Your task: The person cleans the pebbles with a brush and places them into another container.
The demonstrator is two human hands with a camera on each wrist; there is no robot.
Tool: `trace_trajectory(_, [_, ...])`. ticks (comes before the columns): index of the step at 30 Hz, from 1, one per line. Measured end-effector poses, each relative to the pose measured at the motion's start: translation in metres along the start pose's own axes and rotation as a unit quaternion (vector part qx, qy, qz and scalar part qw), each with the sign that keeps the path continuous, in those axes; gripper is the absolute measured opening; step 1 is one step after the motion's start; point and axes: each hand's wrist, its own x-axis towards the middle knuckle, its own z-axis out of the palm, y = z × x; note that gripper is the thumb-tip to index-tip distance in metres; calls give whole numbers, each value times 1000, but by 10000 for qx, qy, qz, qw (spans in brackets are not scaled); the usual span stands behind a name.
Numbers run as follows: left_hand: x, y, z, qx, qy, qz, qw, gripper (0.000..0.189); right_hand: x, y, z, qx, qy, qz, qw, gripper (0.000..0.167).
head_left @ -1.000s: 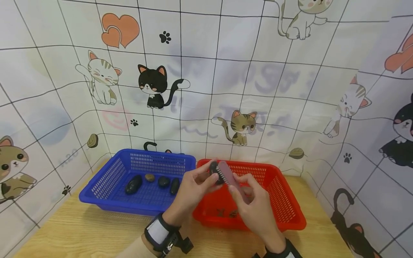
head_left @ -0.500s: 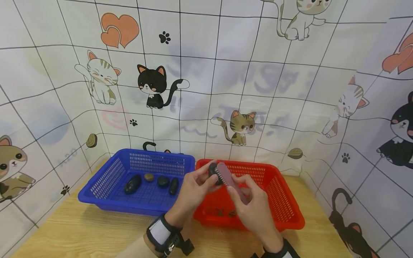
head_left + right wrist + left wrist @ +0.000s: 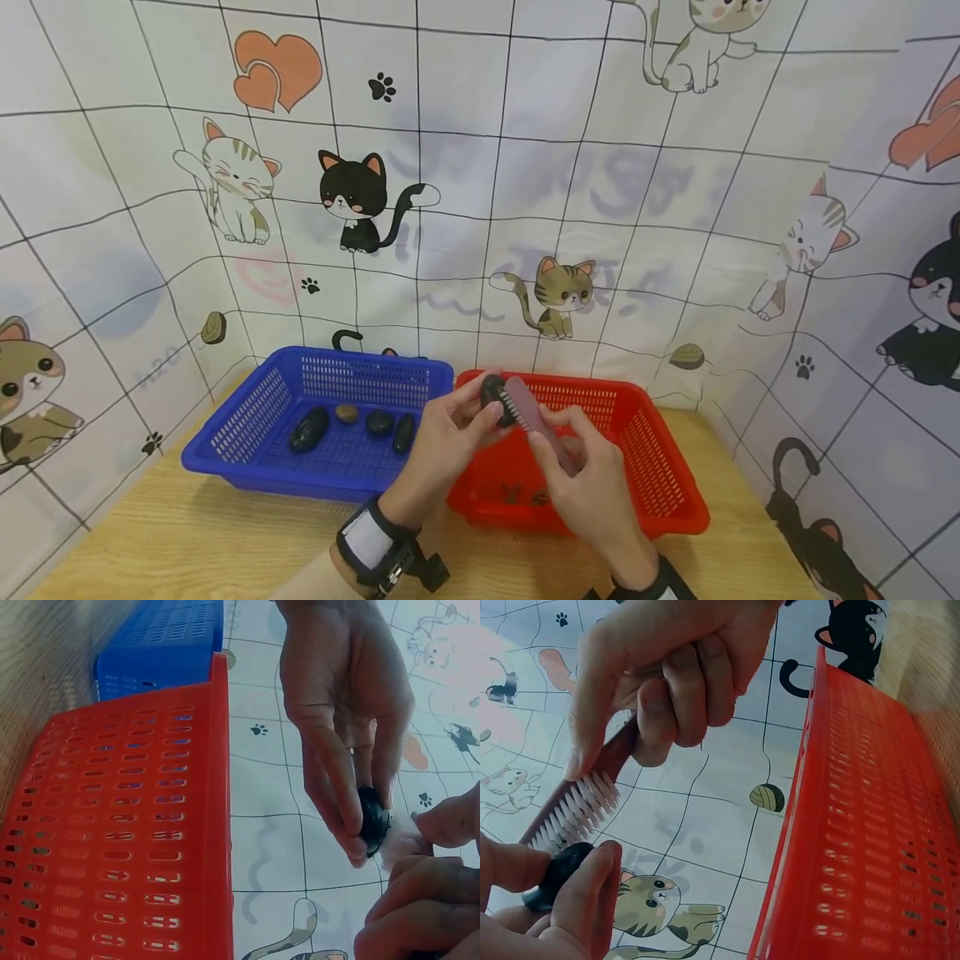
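Observation:
My left hand [image 3: 448,429] pinches a smooth black stone [image 3: 495,398] between thumb and fingers, above the near left part of the red basket. In my right hand [image 3: 594,479] is a brush [image 3: 536,412] with a dull pink back and pale bristles, gripped by its handle end. The bristles face the stone and meet its side. In the left wrist view the bristles [image 3: 574,812] stand right at the top of the black stone [image 3: 559,876]. The right wrist view has the stone [image 3: 373,817] between left fingertips, with the bristles blurred beside it.
A blue basket [image 3: 300,477] on the left holds several dark stones [image 3: 310,429] and a small brown stone [image 3: 347,413]. The red basket [image 3: 678,492] stands close beside it, with small dark bits in its bottom. Both are on a wooden table [image 3: 247,546] before a cat-patterned cloth [image 3: 465,167].
Both hands stay over the red basket, holding the stone and brush. The stone and left hand shift very slightly; the brush barely moves against the stone.

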Motion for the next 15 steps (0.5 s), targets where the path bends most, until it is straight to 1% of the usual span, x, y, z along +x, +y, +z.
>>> trace_trajectory(1, [0,0,1,78,-81,57,9999,60,0,0,0,-5,-4,-47,10000,24])
trace_trajectory(4, [-1,2,3,229,-332,79,9992,61,1,-1,-1,-85,57,-120,9999,24])
trace_trajectory(6, [-1,3,3,184,-416,41,9990,61,2,-1,-1,-141,131,-72,9998,24])
trace_trajectory(8, [0,3,2,49,-330,-46,9994,62,3,-1,-2,-172,178,38,9997,24])
trace_trajectory(10, [0,2,0,-96,-197,-45,9997,60,3,-1,-2,-151,166,138,9997,25])
trace_trajectory(13, [1,2,-3,-204,-24,-32,9998,59,1,0,0,-65,70,114,9999,26])
trace_trajectory(15, [1,1,-3,-113,-31,46,9999,59,0,0,2,-30,25,-3,10000,26])
